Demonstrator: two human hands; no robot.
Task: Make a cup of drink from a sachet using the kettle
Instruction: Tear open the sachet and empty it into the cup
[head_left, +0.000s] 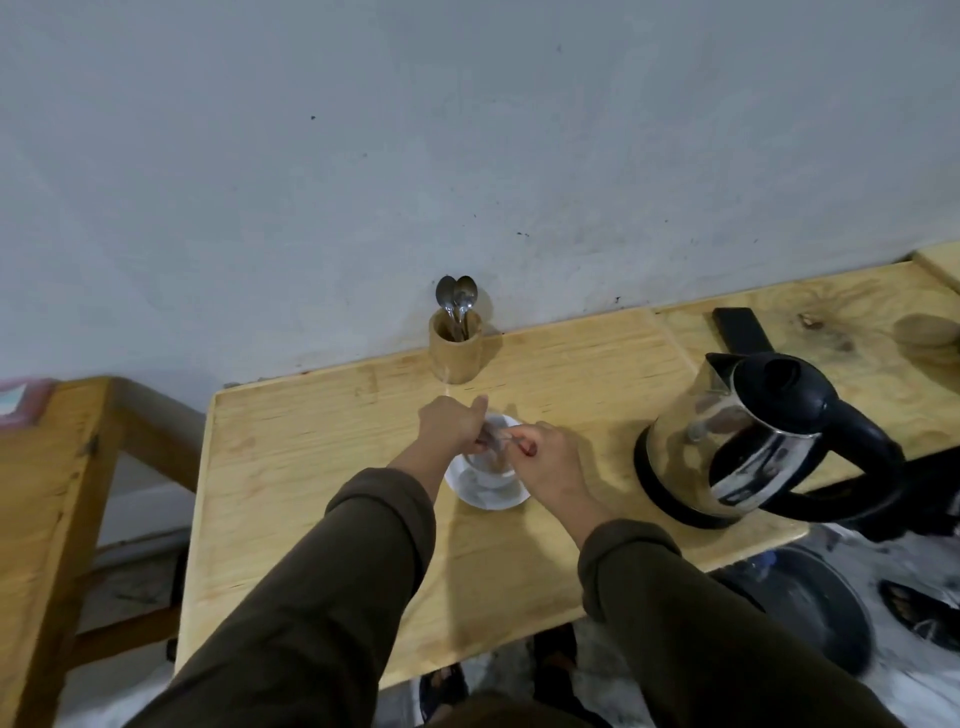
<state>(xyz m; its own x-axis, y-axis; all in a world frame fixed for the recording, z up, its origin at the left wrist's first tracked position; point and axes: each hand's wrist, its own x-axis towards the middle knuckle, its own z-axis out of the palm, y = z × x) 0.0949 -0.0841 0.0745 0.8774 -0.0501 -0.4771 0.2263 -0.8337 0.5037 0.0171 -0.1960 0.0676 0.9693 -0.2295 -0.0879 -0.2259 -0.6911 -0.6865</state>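
Head view shows your two hands meeting right over the cup (493, 467), which sits on a white saucer (488, 491) near the middle of the table (311, 426). Your left hand (452, 423) and right hand (545, 457) are both closed in a pinch on the sachet (498, 441), one at each end, so it hangs across the cup's mouth. Held there, anything that spills as it opens or tips should land in the cup rather than on the wood. The sachet is small and blurred; you cannot tell whether it is already torn, or whether powder is in the cup.

Your kettle (753, 441) stands on its base to the right, well apart from the cup, its handle on the near right within reach of your right hand and its spout pointing toward the wall. A wooden holder (456, 353) with spoons (457, 299) stands against the wall just behind the cup, handy for stirring.

By my judgement you are at the sachet step; pouring and stirring remain.
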